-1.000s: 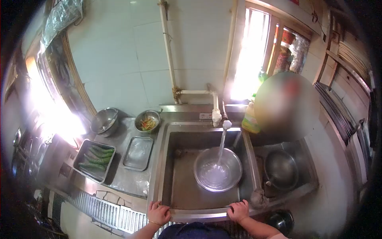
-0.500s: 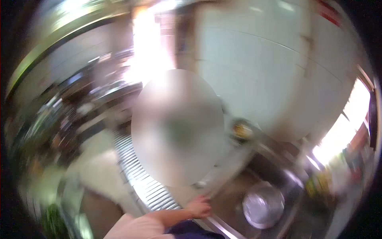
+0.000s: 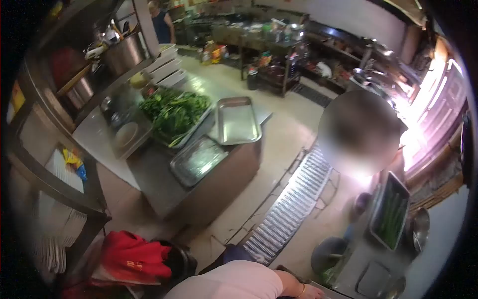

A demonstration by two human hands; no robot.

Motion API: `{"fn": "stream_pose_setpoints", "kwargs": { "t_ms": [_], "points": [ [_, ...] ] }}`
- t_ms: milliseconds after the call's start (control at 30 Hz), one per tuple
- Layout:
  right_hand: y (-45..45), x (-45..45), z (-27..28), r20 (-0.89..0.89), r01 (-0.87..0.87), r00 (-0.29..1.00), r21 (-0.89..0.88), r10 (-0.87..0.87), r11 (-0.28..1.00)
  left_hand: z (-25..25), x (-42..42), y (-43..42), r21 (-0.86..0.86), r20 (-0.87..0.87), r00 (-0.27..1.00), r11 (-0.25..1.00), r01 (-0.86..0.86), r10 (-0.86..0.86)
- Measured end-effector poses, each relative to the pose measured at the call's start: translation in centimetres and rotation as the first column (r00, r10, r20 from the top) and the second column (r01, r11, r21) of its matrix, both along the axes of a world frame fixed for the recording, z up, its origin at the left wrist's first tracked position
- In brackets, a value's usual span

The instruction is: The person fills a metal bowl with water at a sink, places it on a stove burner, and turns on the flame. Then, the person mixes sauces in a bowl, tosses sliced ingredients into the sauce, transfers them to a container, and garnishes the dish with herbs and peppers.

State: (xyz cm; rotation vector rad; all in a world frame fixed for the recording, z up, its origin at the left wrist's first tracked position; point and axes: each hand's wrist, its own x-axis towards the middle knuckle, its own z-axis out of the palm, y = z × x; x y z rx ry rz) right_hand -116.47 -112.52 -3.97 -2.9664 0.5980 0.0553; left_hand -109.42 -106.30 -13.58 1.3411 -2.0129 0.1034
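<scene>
My left hand [image 3: 311, 293] is at the bottom edge of the view, beside the near edge of a steel counter [image 3: 348, 276]. A thin gold-coloured band [image 3: 301, 290] circles its wrist. The frame cuts off its fingers, so I cannot see whether they hold anything. Nearest to it are some green leaves [image 3: 328, 274] under a dark round pan or basin [image 3: 328, 251]. Farther along the counter lies a tray of long green vegetables [image 3: 391, 214], with a metal bowl [image 3: 420, 229] on its right. My right hand is out of view.
A steel table [image 3: 164, 184] holds leafy greens [image 3: 177, 112] and two metal trays [image 3: 238, 119]. Metal grating [image 3: 289, 209] runs along the floor. A red cloth [image 3: 132, 259] hangs at lower left, near stacked plates [image 3: 52, 254]. Another person [image 3: 162, 27] stands far back.
My view has swung left, from the sink and metal bowl to the steel table and kitchen behind. My left hand now shows lower and farther right in the frame.
</scene>
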Motion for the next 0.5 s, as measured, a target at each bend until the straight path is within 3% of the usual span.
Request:
{"fn": "stream_pose_setpoints", "kwargs": {
  "t_ms": [133,233,333,433,500],
  "points": [
    [0.3,4.0,-2.4,-0.022,-0.051,0.998,0.007,0.051,0.999,0.6,-0.1,0.0,0.156,-0.036,0.999,0.988,-0.021,0.027],
    [0.4,5.6,-3.2,-0.026,-0.049,0.998,0.01,0.049,0.999,5.3,1.3,1.0,0.459,0.144,0.986,0.889,0.014,-0.09],
    [0.2,6.3,-3.6,-0.033,-0.041,0.999,0.005,0.041,0.999,6.3,2.1,2.5,0.097,0.289,0.955,0.99,-0.107,0.075],
    [0.1,7.1,-3.9,-0.048,-0.037,0.998,0.005,0.037,0.999,7.5,2.3,1.9,0.376,0.328,0.942,0.924,-0.07,-0.062],
    [0.0,7.7,-4.1,-0.049,-0.03,0.998,0.002,0.03,1.0,8.0,2.4,1.7,0.415,0.289,0.953,0.909,-0.039,-0.091]
  ]
}}
